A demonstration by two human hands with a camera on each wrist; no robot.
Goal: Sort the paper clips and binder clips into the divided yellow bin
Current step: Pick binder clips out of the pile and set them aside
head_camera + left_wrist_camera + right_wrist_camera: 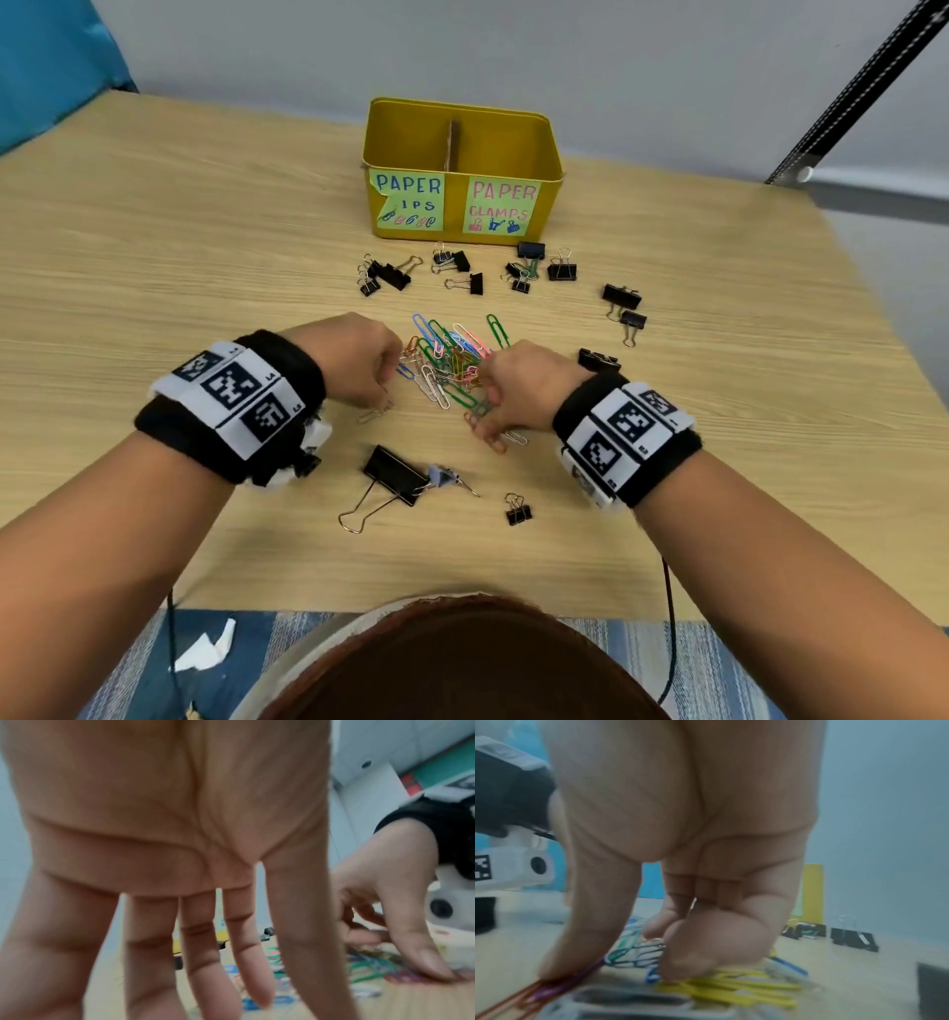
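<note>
Both hands, left hand point(354, 362) with fingers extended and right hand point(518, 393) curling onto the paper clips point(452, 360), are gathering them on the worktop point(205, 231), while binder clips point(462, 270) and yellow bin point(459, 169) are awaiting sorting.

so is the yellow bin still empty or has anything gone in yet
Looks empty as far as shows: the yellow bin has bare inner walls either side of its divider, but its floor is hidden. The clips lie on the table.
</note>
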